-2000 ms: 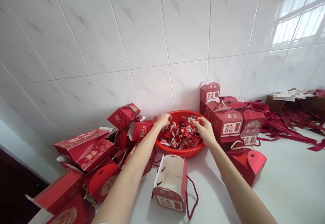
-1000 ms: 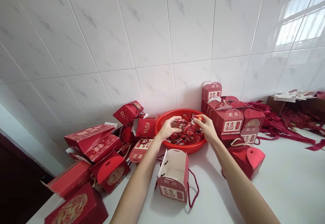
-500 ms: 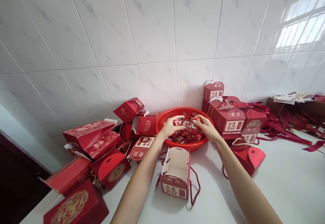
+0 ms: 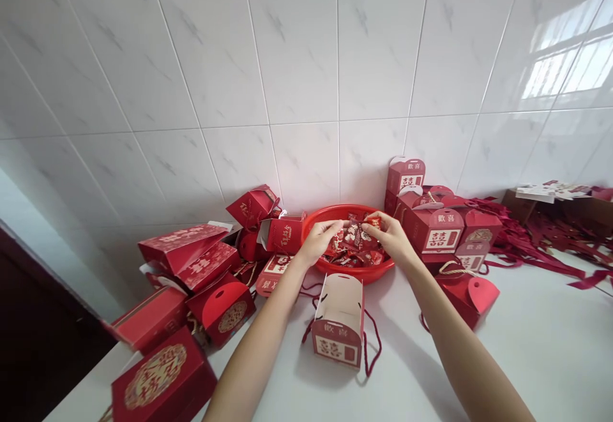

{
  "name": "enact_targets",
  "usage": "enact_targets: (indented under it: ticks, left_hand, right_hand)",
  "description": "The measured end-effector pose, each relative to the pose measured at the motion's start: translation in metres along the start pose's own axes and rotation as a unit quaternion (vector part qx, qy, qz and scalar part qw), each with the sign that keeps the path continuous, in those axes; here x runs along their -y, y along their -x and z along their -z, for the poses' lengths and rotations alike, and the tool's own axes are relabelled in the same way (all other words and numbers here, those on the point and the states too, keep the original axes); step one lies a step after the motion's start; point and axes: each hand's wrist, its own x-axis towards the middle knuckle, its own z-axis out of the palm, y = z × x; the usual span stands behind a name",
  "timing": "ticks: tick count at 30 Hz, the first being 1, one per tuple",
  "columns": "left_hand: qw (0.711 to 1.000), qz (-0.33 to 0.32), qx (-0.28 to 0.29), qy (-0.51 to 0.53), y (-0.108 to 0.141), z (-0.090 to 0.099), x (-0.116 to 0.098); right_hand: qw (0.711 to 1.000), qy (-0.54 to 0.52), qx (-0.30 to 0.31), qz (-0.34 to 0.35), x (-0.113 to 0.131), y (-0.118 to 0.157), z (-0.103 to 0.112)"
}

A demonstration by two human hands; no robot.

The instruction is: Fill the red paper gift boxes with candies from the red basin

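Note:
A red plastic basket (image 4: 352, 275) full of small red wrapped packets (image 4: 349, 258) stands against the wall. Over its left part, my left hand (image 4: 318, 241) has its fingers closed on red packets. My right hand (image 4: 390, 237) is over the right part, its thumb and fingers pinching red packets, one with an orange patch. Both hands are close together, with a dark red packet (image 4: 357, 233) between them. An open-topped red box (image 4: 336, 345) with a pale inside and dark red cord handles stands on the table in front of the basket, between my forearms.
Several red gift boxes (image 4: 163, 377) are piled at the left. More boxes (image 4: 440, 230) are stacked right of the basket, with a rope-handled one (image 4: 472, 301) in front. Dark red ribbons (image 4: 536, 256) and a cardboard box (image 4: 522, 208) lie farther right on the white table (image 4: 550, 345).
The view has shifted slightly, so the boxes on the left appear farther right. My hands have come a little closer together over the basket, still holding packets.

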Motion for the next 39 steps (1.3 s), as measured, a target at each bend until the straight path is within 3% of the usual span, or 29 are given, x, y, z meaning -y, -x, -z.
enact_targets:
  ticks: [4,8,12,18,23,28,39]
  left_hand:
    - [0.999,0.002,0.034,-0.024,0.031,0.003,-0.03]
    - [0.992,0.048,0.097,-0.063,0.058,0.006,-0.048]
    - [0.978,0.117,0.152,-0.078,0.072,0.01,-0.06]
    - [0.943,0.059,0.199,-0.26,0.075,0.023,-0.08]
    - [0.89,0.092,0.299,-0.332,0.076,0.033,-0.08]
    - [0.864,0.143,0.353,-0.33,0.075,0.036,-0.075]
    - [0.851,0.192,0.339,-0.352,0.074,0.035,-0.075]
  right_hand:
    - [0.994,0.08,0.048,0.058,0.043,0.019,-0.003]
    - [0.974,0.16,0.12,0.101,0.07,0.038,-0.003]
    - [0.938,0.257,0.194,0.125,0.077,0.05,-0.01]
    - [0.881,0.363,0.283,0.112,0.072,0.056,-0.025]
    - [0.875,0.377,0.283,0.108,0.069,0.06,-0.035]
    - [0.855,0.412,0.307,0.074,0.069,0.065,-0.044]
    - [0.866,0.391,0.295,0.102,0.077,0.066,-0.035]
